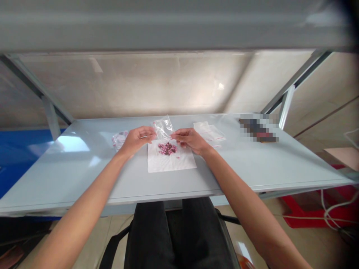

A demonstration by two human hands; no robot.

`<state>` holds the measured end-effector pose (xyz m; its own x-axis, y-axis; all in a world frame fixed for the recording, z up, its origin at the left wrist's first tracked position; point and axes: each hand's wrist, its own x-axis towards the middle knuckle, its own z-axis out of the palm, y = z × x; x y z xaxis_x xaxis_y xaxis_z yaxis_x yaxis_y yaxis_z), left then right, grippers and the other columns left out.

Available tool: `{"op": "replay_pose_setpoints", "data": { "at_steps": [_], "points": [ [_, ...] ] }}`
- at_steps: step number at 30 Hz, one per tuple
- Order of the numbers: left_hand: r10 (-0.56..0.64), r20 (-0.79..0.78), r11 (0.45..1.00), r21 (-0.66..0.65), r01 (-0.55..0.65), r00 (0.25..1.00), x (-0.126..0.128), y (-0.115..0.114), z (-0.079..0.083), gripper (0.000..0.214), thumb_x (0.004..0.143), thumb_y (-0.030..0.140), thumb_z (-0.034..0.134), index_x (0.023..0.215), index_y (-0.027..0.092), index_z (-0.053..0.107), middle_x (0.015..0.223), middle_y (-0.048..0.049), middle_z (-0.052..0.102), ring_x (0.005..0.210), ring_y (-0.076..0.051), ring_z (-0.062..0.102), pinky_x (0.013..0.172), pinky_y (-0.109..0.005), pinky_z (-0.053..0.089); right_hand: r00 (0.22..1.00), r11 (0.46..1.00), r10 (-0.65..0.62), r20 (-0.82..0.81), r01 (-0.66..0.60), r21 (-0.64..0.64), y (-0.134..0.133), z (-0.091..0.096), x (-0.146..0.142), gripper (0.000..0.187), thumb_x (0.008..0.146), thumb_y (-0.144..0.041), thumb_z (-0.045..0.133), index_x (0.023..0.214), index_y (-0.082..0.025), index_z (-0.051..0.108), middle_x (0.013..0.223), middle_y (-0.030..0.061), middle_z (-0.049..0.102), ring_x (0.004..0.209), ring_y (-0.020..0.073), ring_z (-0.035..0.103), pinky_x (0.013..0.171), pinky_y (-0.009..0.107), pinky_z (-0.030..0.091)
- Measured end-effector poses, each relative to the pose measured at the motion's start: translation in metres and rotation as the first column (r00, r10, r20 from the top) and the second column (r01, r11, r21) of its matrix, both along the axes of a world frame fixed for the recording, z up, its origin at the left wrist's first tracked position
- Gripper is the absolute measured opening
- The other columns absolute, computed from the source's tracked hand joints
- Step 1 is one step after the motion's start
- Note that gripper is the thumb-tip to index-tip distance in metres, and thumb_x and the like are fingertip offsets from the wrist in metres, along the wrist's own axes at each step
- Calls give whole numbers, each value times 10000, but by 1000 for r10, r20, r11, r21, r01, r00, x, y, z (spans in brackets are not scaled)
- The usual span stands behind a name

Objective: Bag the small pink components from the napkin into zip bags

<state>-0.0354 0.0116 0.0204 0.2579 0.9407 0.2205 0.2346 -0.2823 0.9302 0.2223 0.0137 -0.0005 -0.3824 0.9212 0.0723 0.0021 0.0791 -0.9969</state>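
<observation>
Beads [167, 148] on paper sheet [171, 162] (plastic bag [163, 127] just behind) atop table [252, 164].

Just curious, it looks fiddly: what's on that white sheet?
A heap of small pink and dark beads lies on the white sheet; the part beneath the heap is hidden.

Seemingly flat bags [209, 132] flanking the tissue [179, 162]

My left hand [137, 140] and right hand [190, 141] pinch the lower edges of a small clear plastic bag [163, 127], just above a white paper sheet [171, 160]. On that sheet lies a small heap of round pink and dark beads [167, 148], and the sheet rests on a pale grey metal table [70, 175].
</observation>
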Motion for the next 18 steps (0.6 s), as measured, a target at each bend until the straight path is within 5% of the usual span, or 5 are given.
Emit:
{"op": "replay_pose_setpoints", "data": {
  "at_steps": [4,8,11,14,18],
  "points": [
    [309,-313,937,265,-229,898,-23,9,1,270,869,422,628,938,191,751,958,-114,757,901,-264,688,837,-397,529,991,996,-87,-97,89,21,3,9,12,316,694,-452,799,817,-170,724,798,43,690,618,102,513,479,218,360],
    [624,-546,773,534,-341,559,-58,16,-1,269,837,339,624,1018,193,760,1100,-158,738,1113,-382,626,958,-510,474,911,914,-393,-123,402,58,8,18,40,391,682,-361,773,1012,-163,709,780,44,699,569,105,527,467,226,375],
    [617,-685,784,496,-373,387,-70,18,-3,302,838,387,618,1014,199,778,1059,-149,752,1019,-375,661,873,-486,511,775,772,-632,-5,631,73,13,19,63,423,692,-281,697,1087,-130,692,653,20,649,489,96,478,434,224,335],
    [559,-773,814,441,-378,301,-67,18,-2,298,858,386,594,998,217,796,1003,-132,762,967,-346,679,827,-442,517,608,644,-762,225,747,163,15,18,77,323,681,-209,627,970,-112,733,529,-12,550,425,72,371,408,221,235],
    [580,-766,799,469,-377,276,-61,17,-2,286,884,354,566,992,229,799,989,-129,756,971,-332,667,831,-432,505,585,656,-739,335,738,158,15,14,83,270,662,-176,601,877,-98,745,473,-32,457,421,69,312,414,238,189]
  ]
}}
